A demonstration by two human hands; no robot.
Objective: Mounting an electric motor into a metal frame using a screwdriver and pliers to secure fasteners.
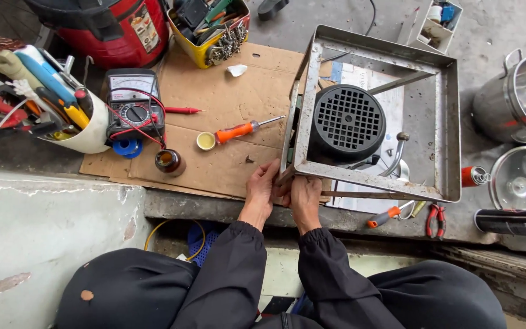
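steel frame [445,128] | black grilled motor [346,125] inside | both hands [281,192] at corner

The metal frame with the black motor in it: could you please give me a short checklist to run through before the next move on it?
1. Both hands on the frame: ok. The left hand and right hand meet at the near left corner of the metal frame.
2. Grip firm: cannot tell; the fingertips are hidden behind the corner.
3. Black motor seated inside the frame: ok, though its fastening cannot be told.
4. Orange-handled screwdriver within reach: ok; it lies on the cardboard left of the frame.
5. Meter leads clear of the frame: ok; the red probe lies apart from it.
6. Red-handled pliers clear: ok, beside the near right corner.
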